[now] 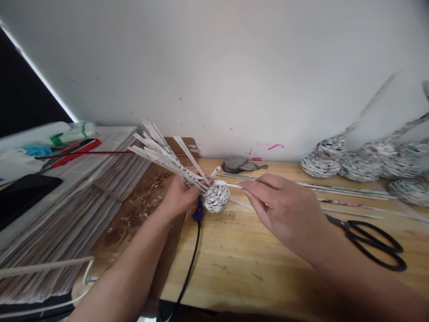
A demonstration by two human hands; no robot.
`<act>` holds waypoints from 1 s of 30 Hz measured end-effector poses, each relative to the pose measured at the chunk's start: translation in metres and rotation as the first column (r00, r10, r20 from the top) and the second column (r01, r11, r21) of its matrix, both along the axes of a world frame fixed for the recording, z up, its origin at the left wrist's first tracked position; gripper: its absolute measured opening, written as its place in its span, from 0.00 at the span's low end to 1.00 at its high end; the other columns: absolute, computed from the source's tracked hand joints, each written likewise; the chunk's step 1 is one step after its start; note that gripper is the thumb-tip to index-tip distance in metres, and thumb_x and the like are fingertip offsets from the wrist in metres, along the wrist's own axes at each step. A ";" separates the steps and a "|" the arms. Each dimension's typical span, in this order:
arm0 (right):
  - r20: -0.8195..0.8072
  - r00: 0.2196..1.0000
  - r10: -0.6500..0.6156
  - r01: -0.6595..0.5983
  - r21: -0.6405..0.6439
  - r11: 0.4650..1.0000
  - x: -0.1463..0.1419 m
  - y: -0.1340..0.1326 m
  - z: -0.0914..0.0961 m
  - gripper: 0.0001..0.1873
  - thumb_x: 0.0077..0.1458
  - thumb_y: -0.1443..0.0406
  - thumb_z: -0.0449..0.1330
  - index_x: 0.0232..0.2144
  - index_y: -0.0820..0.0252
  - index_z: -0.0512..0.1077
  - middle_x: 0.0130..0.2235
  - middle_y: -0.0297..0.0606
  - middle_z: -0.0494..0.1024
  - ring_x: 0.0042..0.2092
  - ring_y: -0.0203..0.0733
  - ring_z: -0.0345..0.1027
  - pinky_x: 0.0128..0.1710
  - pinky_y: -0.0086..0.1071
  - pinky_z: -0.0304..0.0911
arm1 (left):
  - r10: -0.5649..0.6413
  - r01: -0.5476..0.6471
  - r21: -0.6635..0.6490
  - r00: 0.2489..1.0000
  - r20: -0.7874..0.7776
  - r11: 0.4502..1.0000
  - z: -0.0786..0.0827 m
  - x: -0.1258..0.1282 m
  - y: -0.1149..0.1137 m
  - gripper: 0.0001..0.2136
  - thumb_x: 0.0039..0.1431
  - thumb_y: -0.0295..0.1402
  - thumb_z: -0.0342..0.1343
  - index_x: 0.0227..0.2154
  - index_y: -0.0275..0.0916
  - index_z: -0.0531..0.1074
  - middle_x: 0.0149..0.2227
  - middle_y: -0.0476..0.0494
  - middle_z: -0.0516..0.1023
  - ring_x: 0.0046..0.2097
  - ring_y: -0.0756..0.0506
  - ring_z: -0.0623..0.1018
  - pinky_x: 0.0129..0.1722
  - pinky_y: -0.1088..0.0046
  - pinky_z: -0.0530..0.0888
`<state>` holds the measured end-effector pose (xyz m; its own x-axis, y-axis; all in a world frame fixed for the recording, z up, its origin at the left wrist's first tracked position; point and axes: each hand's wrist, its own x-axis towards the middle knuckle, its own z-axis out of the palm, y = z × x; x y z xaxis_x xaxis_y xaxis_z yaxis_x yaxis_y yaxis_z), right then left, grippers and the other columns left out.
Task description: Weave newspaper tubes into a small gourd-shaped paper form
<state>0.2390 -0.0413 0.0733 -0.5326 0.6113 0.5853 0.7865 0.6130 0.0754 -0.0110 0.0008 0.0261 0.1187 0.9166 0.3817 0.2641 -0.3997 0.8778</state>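
My left hand (181,194) is closed around a small woven ball of rolled newspaper (216,197), held just above the wooden table (234,259). Several loose paper strips (161,152) fan up and to the left from the ball. My right hand (281,208) pinches a thin white paper tube (233,185) that runs into the ball's right side. A blue tool with a black cord (199,210) sits just under my left hand, mostly hidden.
Black scissors (372,239) lie to the right of my right arm. Long paper tubes (342,190) lie along the back. Finished woven pieces (355,161) stand at the back right. A tall stack of newspapers (67,201) fills the left. A grey cloth (239,164) lies by the wall.
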 end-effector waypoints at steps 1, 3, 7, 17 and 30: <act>0.005 1.000 -0.001 0.001 0.000 1.000 0.000 0.000 -0.001 0.12 0.65 0.67 0.55 0.42 0.57 0.79 0.34 0.37 0.79 0.31 0.39 0.70 0.26 0.33 0.51 | -0.004 0.005 0.019 1.000 -0.025 1.000 0.001 0.000 0.000 0.08 0.56 0.37 0.63 0.30 0.36 0.78 0.31 0.45 0.80 0.34 0.46 0.78 0.36 0.72 0.74; 0.015 1.000 -0.004 0.004 0.002 1.000 -0.001 0.000 -0.001 0.12 0.65 0.67 0.55 0.42 0.57 0.79 0.33 0.37 0.79 0.31 0.39 0.70 0.26 0.34 0.51 | -0.011 0.015 0.065 0.997 -0.074 0.998 0.002 0.000 -0.001 0.08 0.57 0.36 0.61 0.30 0.37 0.78 0.31 0.44 0.79 0.35 0.46 0.78 0.37 0.71 0.73; 0.003 1.000 -0.002 0.002 0.010 1.000 -0.003 0.001 -0.002 0.12 0.65 0.67 0.55 0.42 0.56 0.79 0.32 0.36 0.79 0.31 0.39 0.69 0.27 0.34 0.52 | -0.005 0.019 0.106 0.991 -0.134 0.994 0.003 0.000 0.000 0.08 0.58 0.37 0.60 0.30 0.37 0.79 0.32 0.43 0.79 0.36 0.45 0.77 0.39 0.70 0.73; -0.055 0.998 0.036 -0.037 -0.002 0.999 -0.004 0.001 -0.006 0.10 0.63 0.69 0.58 0.44 0.58 0.79 0.34 0.36 0.80 0.33 0.39 0.72 0.29 0.33 0.54 | -0.017 0.028 0.096 0.993 -0.120 0.995 0.003 0.003 -0.002 0.10 0.58 0.39 0.60 0.30 0.37 0.78 0.31 0.43 0.78 0.35 0.45 0.77 0.38 0.70 0.72; -0.071 0.997 0.025 -0.024 0.015 1.000 -0.008 0.002 -0.009 0.09 0.63 0.68 0.59 0.41 0.58 0.79 0.32 0.35 0.79 0.32 0.38 0.71 0.29 0.33 0.54 | -0.029 0.030 0.013 0.998 -0.053 0.999 0.003 0.005 -0.003 0.10 0.56 0.40 0.62 0.29 0.37 0.77 0.31 0.44 0.78 0.34 0.45 0.77 0.36 0.70 0.74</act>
